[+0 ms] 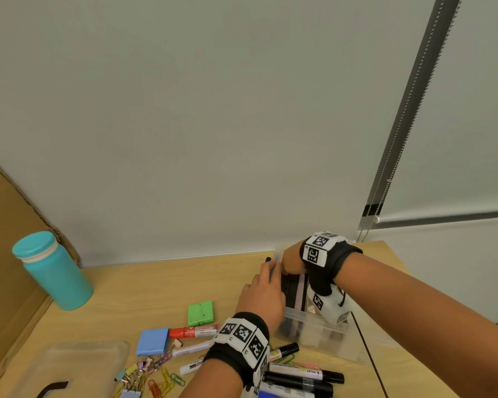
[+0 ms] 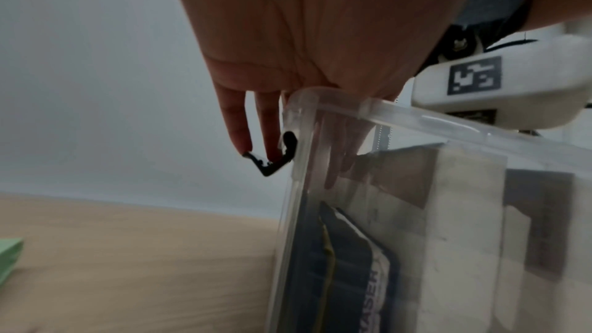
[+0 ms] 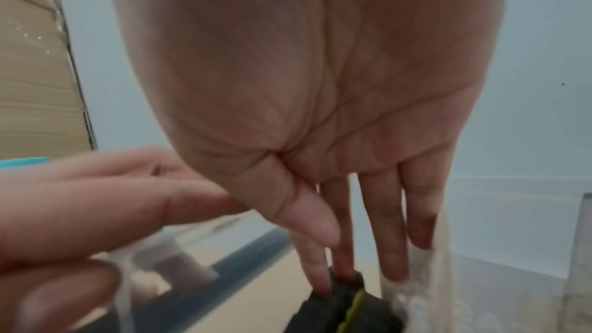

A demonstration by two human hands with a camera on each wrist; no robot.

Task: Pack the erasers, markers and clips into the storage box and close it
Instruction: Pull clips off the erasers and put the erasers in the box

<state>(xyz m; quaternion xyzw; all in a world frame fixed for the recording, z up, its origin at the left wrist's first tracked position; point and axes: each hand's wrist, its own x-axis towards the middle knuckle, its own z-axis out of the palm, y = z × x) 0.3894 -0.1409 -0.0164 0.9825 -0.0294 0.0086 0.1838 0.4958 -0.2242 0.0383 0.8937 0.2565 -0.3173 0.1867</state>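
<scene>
The clear storage box (image 1: 314,326) stands open toward the right near corner of the counter (image 1: 144,285), with dark-and-white erasers (image 2: 352,257) packed upright inside. The left hand (image 1: 263,294) lies over the box's left wall with its fingers (image 2: 238,125) nearly straight; two fingertips touch the black latch (image 2: 275,158) on the outside of the wall, and other fingers show through the clear plastic inside it. The right hand (image 1: 292,258) reaches down into the far end of the box, its fingers (image 3: 391,224) straight and close together, the tips pressing on a dark eraser with a yellow seam (image 3: 349,305); nothing is curled around it. Left of the box lie a green eraser (image 1: 200,313), a blue eraser (image 1: 153,341) and a red marker (image 1: 193,331). More markers (image 1: 302,379) lie along the near edge, and coloured clips (image 1: 153,374) are scattered beside the box's clear lid (image 1: 78,366). A teal bottle (image 1: 52,271) stands at the far left.
</scene>
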